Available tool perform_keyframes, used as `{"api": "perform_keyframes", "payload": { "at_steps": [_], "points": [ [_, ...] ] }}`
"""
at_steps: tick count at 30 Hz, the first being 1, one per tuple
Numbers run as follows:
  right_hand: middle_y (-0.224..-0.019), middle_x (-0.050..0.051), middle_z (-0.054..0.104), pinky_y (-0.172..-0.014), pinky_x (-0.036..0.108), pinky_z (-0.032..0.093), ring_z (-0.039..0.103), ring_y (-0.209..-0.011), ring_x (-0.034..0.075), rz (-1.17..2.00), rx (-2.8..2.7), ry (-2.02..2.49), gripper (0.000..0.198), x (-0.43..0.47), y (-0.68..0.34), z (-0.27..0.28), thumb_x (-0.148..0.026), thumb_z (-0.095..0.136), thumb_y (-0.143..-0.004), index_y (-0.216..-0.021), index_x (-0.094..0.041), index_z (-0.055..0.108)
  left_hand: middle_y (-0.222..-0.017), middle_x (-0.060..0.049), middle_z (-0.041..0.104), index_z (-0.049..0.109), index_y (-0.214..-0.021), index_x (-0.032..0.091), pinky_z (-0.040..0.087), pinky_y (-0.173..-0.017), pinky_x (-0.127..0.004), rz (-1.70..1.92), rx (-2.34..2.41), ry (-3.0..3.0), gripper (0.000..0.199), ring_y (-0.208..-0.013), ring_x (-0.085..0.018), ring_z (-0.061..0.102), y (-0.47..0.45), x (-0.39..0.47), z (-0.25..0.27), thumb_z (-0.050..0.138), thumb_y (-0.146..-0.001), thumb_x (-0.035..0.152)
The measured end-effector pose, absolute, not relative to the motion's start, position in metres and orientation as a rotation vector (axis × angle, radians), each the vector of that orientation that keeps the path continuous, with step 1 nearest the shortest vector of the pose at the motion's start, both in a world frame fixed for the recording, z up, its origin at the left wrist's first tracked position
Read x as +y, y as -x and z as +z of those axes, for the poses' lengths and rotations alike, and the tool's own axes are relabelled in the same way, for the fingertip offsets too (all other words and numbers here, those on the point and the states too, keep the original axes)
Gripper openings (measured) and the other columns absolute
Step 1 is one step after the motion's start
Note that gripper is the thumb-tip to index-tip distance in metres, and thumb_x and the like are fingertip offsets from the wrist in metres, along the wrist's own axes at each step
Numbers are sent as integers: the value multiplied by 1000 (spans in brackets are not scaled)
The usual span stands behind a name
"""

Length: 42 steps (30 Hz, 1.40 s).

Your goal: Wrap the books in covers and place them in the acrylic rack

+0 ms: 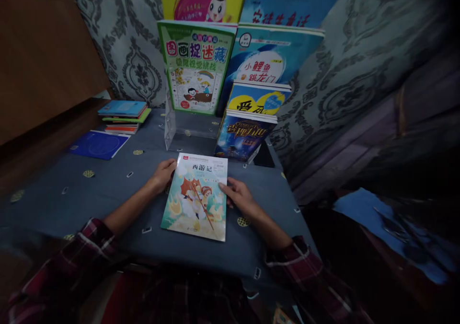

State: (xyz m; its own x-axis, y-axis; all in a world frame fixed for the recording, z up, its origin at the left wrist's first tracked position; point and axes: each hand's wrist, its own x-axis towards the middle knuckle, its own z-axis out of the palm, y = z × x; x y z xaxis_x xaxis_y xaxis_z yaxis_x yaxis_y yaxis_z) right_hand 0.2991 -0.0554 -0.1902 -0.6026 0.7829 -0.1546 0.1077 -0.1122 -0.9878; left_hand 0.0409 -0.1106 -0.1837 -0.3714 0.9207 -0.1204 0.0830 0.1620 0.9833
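Between my two hands is a thin picture book (196,197) with a pale teal cover and a cartoon figure carrying a staff. Its front faces up, tilted a little toward me, over the cloth-covered table. My left hand (164,174) grips the upper left edge, its fingers partly hidden behind the book. On the right edge my right hand (237,192) is closed, thumb on the cover and fingers underneath. Just beyond the book stands a clear tiered rack (170,122) with several books, among them a green-bordered book (196,70) and a dark blue book (244,134).
At the left back lies a stack of books (124,110), with a blue book (100,144) flat in front of it. A dark flat object (264,155) rests beside the rack. Patterned curtain (140,70) hangs behind; a brown wooden panel (46,55) stands at left.
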Motion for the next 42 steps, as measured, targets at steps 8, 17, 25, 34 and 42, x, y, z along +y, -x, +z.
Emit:
{"api": "perform_keyframes", "payload": {
  "at_steps": [8, 17, 25, 34, 42],
  "points": [
    [-51, -7, 59, -34, 21, 37, 49, -38, 11, 1646, -1760, 1153, 56, -50, -298, -199, -61, 78, -68, -99, -18, 63, -98, -9, 73, 71, -98, 19, 51, -91, -36, 1039, 1983, -1431, 19, -102, -27, 67, -25, -114, -180, 56, -87, 23],
    [-55, -3, 63, -57, 29, 46, 63, -55, 18, 824, -2211, 1239, 25, -43, -312, -186, -34, 57, -91, -108, -18, 68, -132, -12, 68, 66, -122, 18, 48, -110, -45, 749, 1964, -2313, 33, -125, -25, 61, -18, -109, -209, 42, -100, 20],
    [-126, 17, 71, -103, 43, 51, 65, -120, 27, 585, -2541, 510, 35, -52, -240, -189, -23, 51, -100, -131, -13, 63, -142, -13, 63, 64, -128, 19, 48, -110, -52, 782, 1989, -2320, 36, -133, -28, 57, -19, -112, -229, 41, -100, 17],
    [-157, 18, 49, -127, 54, 24, 37, -152, 26, 523, -2750, 482, 50, -44, -202, -201, -27, 47, -105, -152, -14, 43, -130, -15, 67, 55, -137, 15, 50, -106, -50, 909, 1926, -2320, 41, -122, -27, 60, -20, -111, -227, 39, -100, 16],
    [-155, 19, 52, -126, 51, 30, 40, -151, 27, 518, -2677, 656, 50, -39, -225, -208, -31, 53, -103, -150, -15, 48, -126, -15, 68, 55, -135, 14, 51, -102, -49, 783, 2000, -2295, 39, -117, -30, 58, -24, -112, -217, 36, -102, 22]
  ]
}}
